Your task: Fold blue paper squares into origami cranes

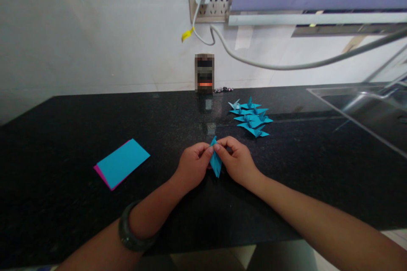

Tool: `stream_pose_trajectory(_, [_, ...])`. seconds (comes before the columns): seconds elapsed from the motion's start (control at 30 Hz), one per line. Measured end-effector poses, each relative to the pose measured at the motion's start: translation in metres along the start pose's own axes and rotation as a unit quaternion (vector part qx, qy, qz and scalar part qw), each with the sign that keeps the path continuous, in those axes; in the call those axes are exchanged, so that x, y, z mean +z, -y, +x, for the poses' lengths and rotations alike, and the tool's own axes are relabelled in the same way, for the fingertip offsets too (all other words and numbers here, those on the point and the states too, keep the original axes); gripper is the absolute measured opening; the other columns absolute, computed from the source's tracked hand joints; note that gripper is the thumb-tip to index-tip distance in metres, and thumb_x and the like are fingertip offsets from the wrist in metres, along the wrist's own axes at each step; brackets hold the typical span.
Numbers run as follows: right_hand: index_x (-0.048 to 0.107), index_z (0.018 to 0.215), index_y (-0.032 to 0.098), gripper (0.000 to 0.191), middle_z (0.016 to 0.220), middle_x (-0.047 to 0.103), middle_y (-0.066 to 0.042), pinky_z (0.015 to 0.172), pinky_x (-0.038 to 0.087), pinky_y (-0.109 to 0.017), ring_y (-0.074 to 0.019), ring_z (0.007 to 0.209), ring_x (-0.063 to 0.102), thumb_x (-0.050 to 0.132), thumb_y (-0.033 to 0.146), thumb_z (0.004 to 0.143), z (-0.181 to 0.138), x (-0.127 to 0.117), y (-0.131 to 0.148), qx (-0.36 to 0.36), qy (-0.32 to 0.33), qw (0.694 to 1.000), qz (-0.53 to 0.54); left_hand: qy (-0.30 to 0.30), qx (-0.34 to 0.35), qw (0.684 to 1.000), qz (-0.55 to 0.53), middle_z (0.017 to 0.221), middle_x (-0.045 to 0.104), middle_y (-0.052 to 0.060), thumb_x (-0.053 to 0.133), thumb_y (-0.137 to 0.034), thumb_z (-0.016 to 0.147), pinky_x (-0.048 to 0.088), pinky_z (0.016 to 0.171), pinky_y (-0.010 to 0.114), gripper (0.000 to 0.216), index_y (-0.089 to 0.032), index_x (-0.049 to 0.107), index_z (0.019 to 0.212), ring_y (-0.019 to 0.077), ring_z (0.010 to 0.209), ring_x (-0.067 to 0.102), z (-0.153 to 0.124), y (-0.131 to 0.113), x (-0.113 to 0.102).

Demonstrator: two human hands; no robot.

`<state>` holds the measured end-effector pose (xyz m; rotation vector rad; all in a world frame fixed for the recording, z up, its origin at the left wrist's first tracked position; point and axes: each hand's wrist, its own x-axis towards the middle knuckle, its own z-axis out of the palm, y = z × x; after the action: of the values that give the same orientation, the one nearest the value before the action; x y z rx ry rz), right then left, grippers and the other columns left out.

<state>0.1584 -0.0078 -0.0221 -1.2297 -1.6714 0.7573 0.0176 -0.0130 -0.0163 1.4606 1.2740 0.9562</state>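
Observation:
A folded piece of blue origami paper [216, 165], narrow and diamond-shaped, is held between my two hands above the dark counter. My left hand [194, 165] pinches its left side near the top, thumb pressed on the paper. From the right, my right hand [238, 160] pinches the same upper part, with thumb and forefinger closed on it. The fingers behind the paper are partly hidden. Beyond my right hand lie several folded blue paper cranes [254, 119] in a cluster, along with a paler one [235, 104] at its far left.
A stack of blue and pink paper sheets [123, 163] lies at left on the black counter [63, 135]. A blurred-out upright object [204, 73] leans by the wall, with a beaded string [224, 89] beside it. A metal sink [375, 106] is at right; a grey cable [280, 67] hangs above.

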Motion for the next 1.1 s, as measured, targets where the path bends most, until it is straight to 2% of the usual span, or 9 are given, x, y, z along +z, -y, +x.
stream_pose_trajectory(0.23, [0.055,0.069,0.017,0.021,0.064,0.054,-0.001,0.056,0.041,-0.024,-0.0124,0.061,0.051,0.044,0.024,0.085,0.0,-0.0024,0.0035,-0.022,0.011,0.999,-0.039,-0.002,0.01,1.0,0.017,0.057,0.054,-0.001,0.05,-0.039,0.08,0.044,0.054,0.025,0.027,-0.016,0.057,0.068,0.0129,0.055,0.053,-0.0004,0.005,-0.0002])
stream_pose_trajectory(0.53, [0.055,0.07,0.019,0.023,0.066,0.054,-0.001,0.059,0.042,-0.025,-0.0136,0.064,0.052,0.042,0.026,0.087,0.0,-0.0038,0.0029,-0.031,0.017,0.999,-0.005,-0.006,-0.007,1.0,-0.016,0.056,0.054,-0.002,0.055,-0.04,0.077,0.043,0.052,0.024,0.026,-0.016,0.058,0.068,0.0116,0.052,0.051,-0.0009,-0.0022,-0.0007])
stream_pose_trajectory(0.77, [0.055,0.07,0.018,0.015,0.068,0.051,0.0,0.058,0.041,-0.024,-0.0119,0.064,0.048,0.053,0.029,0.08,-0.0008,-0.0026,0.0008,-0.019,0.024,0.999,0.023,-0.005,0.003,1.0,0.005,0.055,0.055,-0.002,0.057,-0.039,0.076,0.038,0.049,0.022,0.027,-0.014,0.061,0.066,0.0104,0.051,0.048,-0.0013,-0.0029,-0.0001])
stream_pose_trajectory(1.1, [0.054,0.066,0.017,0.017,0.064,0.048,0.001,0.053,0.039,-0.023,-0.0108,0.059,0.046,0.054,0.029,0.078,0.0008,-0.0028,0.0017,-0.004,0.017,0.999,0.044,0.016,-0.011,0.999,-0.043,0.054,0.054,-0.002,0.057,-0.036,0.075,0.04,0.05,0.022,0.024,-0.014,0.059,0.065,0.0097,0.05,0.048,-0.0014,-0.0044,0.0009])
